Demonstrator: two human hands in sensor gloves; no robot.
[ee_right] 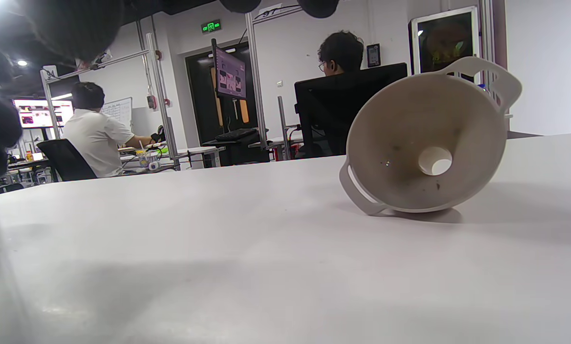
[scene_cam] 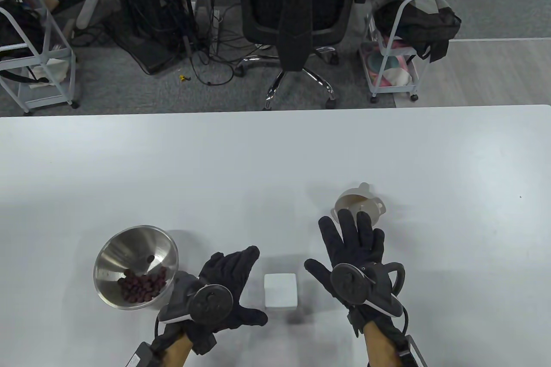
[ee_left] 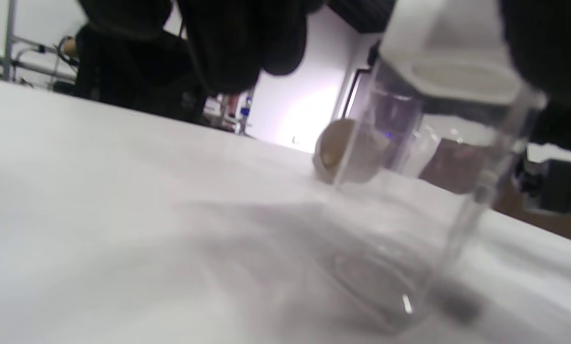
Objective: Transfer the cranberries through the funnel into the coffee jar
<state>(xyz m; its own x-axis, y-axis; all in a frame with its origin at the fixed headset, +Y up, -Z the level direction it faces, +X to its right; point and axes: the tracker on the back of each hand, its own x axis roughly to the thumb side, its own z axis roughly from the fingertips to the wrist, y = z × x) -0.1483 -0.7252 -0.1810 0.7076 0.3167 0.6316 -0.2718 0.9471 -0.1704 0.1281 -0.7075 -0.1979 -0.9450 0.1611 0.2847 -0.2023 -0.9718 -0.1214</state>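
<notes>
A steel bowl (scene_cam: 135,266) holding dark red cranberries (scene_cam: 142,285) stands at the front left of the white table. A clear square coffee jar with a white lid (scene_cam: 281,291) stands between my hands; it also shows in the left wrist view (ee_left: 409,200). A cream funnel (scene_cam: 359,205) lies on its side, mouth toward me, also in the right wrist view (ee_right: 428,143). My left hand (scene_cam: 228,285) is open, fingers beside the jar's left side, not touching. My right hand (scene_cam: 351,246) is open, spread fingers just short of the funnel.
The white table (scene_cam: 258,160) stretches far behind the objects. Beyond its far edge stand an office chair (scene_cam: 297,18), metal racks (scene_cam: 38,57) and cables on the floor.
</notes>
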